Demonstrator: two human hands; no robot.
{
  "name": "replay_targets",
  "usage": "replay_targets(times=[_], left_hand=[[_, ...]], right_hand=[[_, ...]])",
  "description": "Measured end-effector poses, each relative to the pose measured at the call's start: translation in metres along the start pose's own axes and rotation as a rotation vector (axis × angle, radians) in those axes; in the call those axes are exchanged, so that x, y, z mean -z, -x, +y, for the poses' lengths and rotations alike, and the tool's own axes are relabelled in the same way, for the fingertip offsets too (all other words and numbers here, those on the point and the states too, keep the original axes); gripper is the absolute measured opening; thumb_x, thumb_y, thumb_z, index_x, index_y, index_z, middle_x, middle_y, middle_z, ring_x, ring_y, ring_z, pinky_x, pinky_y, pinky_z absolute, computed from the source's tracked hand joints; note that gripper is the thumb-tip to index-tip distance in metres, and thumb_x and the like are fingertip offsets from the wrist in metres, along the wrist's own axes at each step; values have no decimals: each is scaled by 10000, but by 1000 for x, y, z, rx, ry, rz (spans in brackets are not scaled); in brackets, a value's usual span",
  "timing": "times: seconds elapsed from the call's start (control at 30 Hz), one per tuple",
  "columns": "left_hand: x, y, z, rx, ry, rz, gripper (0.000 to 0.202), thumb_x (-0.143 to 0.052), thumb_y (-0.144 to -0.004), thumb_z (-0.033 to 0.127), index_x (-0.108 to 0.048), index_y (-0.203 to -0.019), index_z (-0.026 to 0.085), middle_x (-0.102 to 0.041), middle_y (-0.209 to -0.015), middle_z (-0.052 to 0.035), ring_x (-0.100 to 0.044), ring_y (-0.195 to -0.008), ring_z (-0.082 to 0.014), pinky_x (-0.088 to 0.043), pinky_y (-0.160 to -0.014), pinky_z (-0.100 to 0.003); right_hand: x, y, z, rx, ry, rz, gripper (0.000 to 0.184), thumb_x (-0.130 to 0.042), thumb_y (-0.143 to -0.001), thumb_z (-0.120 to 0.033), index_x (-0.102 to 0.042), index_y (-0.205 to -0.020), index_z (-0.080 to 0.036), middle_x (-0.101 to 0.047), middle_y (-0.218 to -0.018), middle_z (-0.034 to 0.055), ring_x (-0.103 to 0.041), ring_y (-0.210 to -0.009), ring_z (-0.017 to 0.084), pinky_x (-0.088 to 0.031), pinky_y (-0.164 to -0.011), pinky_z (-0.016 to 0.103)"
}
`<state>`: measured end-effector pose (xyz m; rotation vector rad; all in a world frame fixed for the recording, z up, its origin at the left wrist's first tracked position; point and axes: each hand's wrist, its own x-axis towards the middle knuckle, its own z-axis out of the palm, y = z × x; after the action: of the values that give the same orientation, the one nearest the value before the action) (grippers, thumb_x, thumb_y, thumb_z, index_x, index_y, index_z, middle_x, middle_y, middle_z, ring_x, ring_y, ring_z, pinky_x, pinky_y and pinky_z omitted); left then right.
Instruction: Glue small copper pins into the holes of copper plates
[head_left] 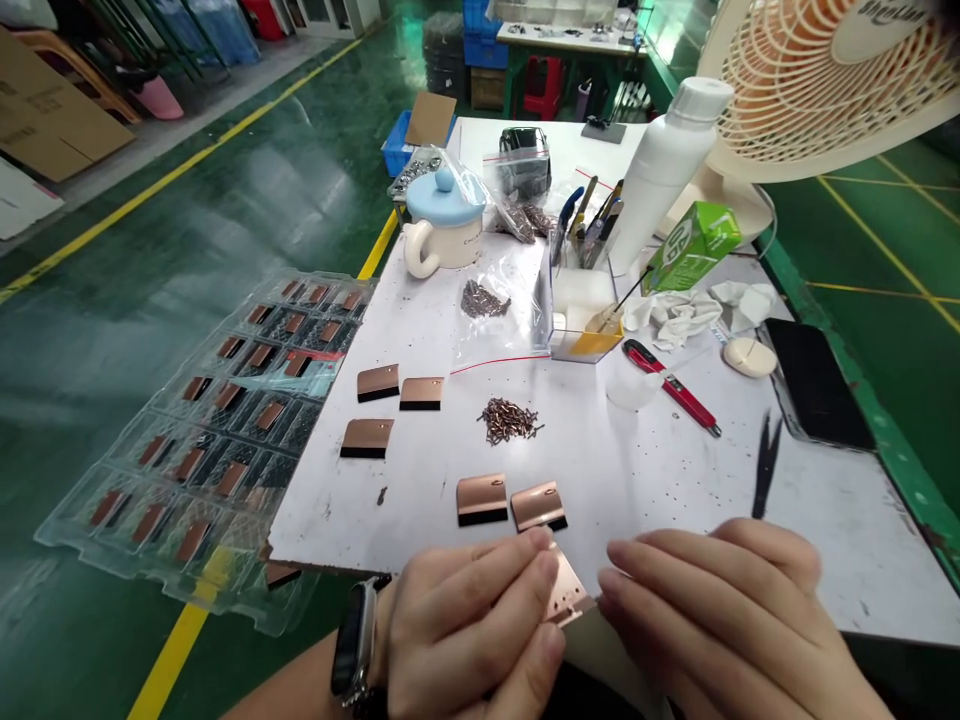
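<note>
A copper-coloured metal plate (564,588) with a row of small holes is pinched in my left hand (476,615), tilted above the table's front edge. My right hand (739,610) is closed, with its fingertips at the plate's right edge; what they hold, if anything, is hidden. Just beyond my fingers lie two curved copper-coloured pieces (481,500) with black lower edges. A pile of small brown screws or pins (510,420) sits farther back. Three similar copper-coloured pieces (367,437) rest to the left.
Left of the table is a clear plastic tray (169,425) of copper-coloured parts. Behind stand a lidded mug (450,245), a pen holder (559,345) and a white bottle (660,180). A red cutter (671,387), black tweezers (765,465), a phone (821,385) and a fan (817,80) occupy the right.
</note>
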<state>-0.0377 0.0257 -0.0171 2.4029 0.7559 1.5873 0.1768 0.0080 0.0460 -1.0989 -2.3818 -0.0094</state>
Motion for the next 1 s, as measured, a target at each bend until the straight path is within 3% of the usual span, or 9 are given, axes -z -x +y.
replay_targets(times=[0.07,0.17,0.43,0.73,1.0], left_hand=[[-2,-5,0,6,103,-8,129,-608,-802,38,-609,-904,116,-748,-955,-130,-718,-937,-247,-658,-783,-336],[-4,-16,-2,125,280,-58,325,-643,-733,-24,-559,-1017,110,-749,-909,-112,-728,-877,-195,-643,-784,-271],[-21,-15,12,413,534,72,424,-619,-709,-98,-577,-1053,146,-731,-908,-78,-727,-802,-186,-640,-729,-279],[-22,-10,14,475,584,55,453,-610,-714,-101,-577,-1081,162,-714,-937,-78,-716,-831,-193,-638,-738,-301],[-16,-5,3,433,527,-56,408,-595,-747,-91,-577,-1068,161,-722,-957,-83,-717,-860,-195,-633,-764,-304]], right_hand=[[-7,-3,0,-27,-32,56,175,-518,-913,-156,-691,-927,-169,-722,-900,40,-670,-801,167,-487,-684,315],[-15,-7,-1,-98,-147,191,90,-593,-848,-108,-677,-834,-138,-702,-813,31,-647,-750,146,-467,-679,309],[-22,-6,-5,-163,-292,239,116,-584,-805,-28,-661,-858,-97,-661,-773,64,-614,-716,137,-486,-647,296],[-26,-5,-7,-181,-327,260,116,-574,-777,-9,-643,-813,-95,-642,-729,58,-596,-678,125,-488,-622,286],[-43,4,-7,-187,-291,278,126,-543,-831,-27,-628,-871,-111,-651,-773,46,-582,-713,132,-439,-642,307]])
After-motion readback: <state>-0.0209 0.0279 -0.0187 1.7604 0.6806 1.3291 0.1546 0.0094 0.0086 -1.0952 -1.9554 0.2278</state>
